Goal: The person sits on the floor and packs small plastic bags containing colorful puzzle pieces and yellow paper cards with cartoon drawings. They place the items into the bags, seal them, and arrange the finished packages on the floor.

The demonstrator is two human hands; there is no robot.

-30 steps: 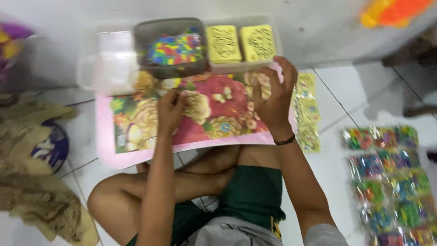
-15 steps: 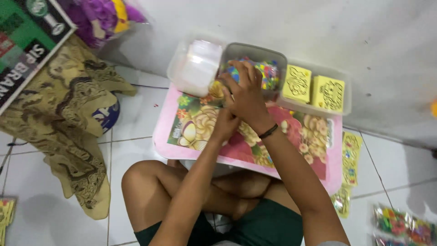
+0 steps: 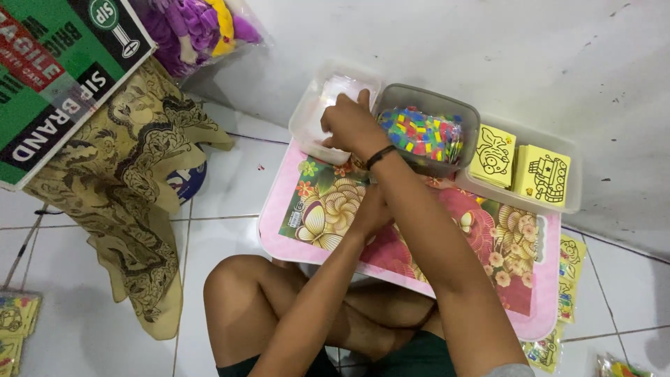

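Beside the bead tub (image 3: 427, 132), yellow cards (image 3: 520, 166).

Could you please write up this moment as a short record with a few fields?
setting: person seated cross-legged on a tiled floor at a pink floral lap table
right hand: reaching into the clear tub
left hand: resting on the table, partly hidden
grey tub: small multicoloured pieces
third tub: yellow picture cards
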